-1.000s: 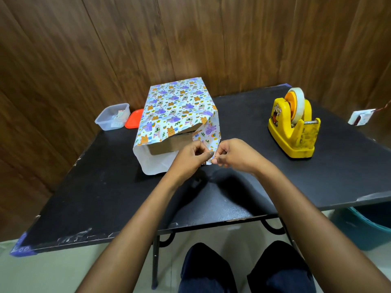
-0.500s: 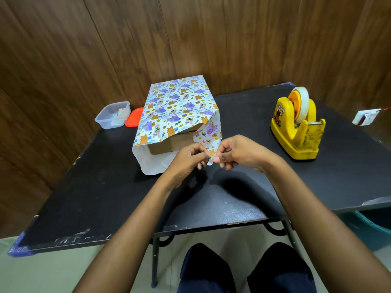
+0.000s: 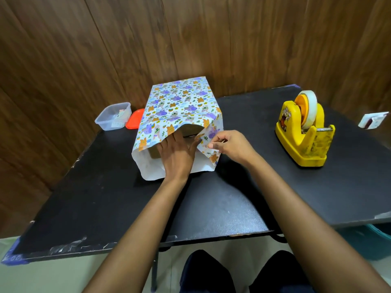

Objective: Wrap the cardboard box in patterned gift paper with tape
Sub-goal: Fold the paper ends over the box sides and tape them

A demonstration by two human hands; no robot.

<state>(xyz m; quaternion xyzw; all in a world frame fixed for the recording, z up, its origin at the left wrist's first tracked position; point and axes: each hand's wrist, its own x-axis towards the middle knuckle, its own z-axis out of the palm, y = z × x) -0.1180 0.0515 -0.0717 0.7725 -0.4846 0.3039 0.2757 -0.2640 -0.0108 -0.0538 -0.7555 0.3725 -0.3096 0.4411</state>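
The cardboard box (image 3: 190,130) lies on the black table (image 3: 264,176), wrapped around its length in patterned gift paper (image 3: 182,106); its brown near end shows through the paper's open end. My left hand (image 3: 176,153) lies flat with straight fingers against that open end, fingertips under the top flap. My right hand (image 3: 229,144) pinches the right side flap of the paper, perhaps with a small clear piece of tape that I cannot make out. A yellow tape dispenser (image 3: 304,136) stands to the right.
A clear plastic tub (image 3: 113,116) and a red lid (image 3: 135,119) sit at the table's far left. A small white card (image 3: 373,120) lies at the right edge. A wood-panelled wall stands close behind. A teal bin (image 3: 370,242) is under the table's right side.
Both hands had been pinching something small together at the paper's near right corner. The left hand has since opened and moved into the open end; the right hand rose onto the side flap.
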